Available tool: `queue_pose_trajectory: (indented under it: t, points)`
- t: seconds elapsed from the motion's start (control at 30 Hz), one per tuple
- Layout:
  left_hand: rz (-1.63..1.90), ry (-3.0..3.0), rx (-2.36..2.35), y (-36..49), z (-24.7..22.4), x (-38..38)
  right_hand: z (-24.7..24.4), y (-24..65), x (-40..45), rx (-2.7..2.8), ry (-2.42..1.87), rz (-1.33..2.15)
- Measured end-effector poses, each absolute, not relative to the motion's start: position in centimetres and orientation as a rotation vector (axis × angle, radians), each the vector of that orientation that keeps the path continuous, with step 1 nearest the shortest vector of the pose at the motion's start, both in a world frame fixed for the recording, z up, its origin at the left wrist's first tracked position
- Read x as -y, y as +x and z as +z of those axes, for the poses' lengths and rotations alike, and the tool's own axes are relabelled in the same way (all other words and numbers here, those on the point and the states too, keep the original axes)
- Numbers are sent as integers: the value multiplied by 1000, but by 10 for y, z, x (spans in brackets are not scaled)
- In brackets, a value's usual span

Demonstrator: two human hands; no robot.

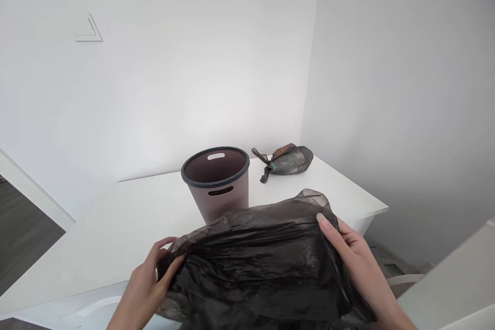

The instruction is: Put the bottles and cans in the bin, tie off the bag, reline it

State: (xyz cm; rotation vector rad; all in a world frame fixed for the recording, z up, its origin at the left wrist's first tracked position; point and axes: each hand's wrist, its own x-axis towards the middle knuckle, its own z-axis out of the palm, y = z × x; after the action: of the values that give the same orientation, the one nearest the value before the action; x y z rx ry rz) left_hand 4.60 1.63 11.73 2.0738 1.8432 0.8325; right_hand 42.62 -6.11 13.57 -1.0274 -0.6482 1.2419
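A thin black trash bag (255, 268) is stretched wide between my two hands, in front of the table's near side. My left hand (149, 278) grips its left edge, thumb on the near side and fingers behind. On the opposite edge, my right hand (358, 258) pinches the plastic with the thumb on top. Just beyond the bag stands a mauve trash can (220, 196) with a dark rim and two oval handle slots; the bag hides its base. No liner shows inside the can.
A tied, filled dark plastic bag (292, 160) lies on the white table (154, 221) right of the can, near the wall corner. White walls (216, 62) rise behind and to the right. A white surface (456, 278) juts in at lower right.
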Motion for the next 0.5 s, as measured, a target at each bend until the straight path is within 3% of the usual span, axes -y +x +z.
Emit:
queue_pose_trajectory:
  t: [0.17,0.33,0.5]
  points:
    - [1207,2289,-1869,83,137,14,137,407,64,749,-1013,1312]
    - [990,2317,-1201,175,174,58,145,373,68,1025,-1114,1192]
    - [924,2246,-1184,199,196,55,154,377,69,1258,-1183,905]
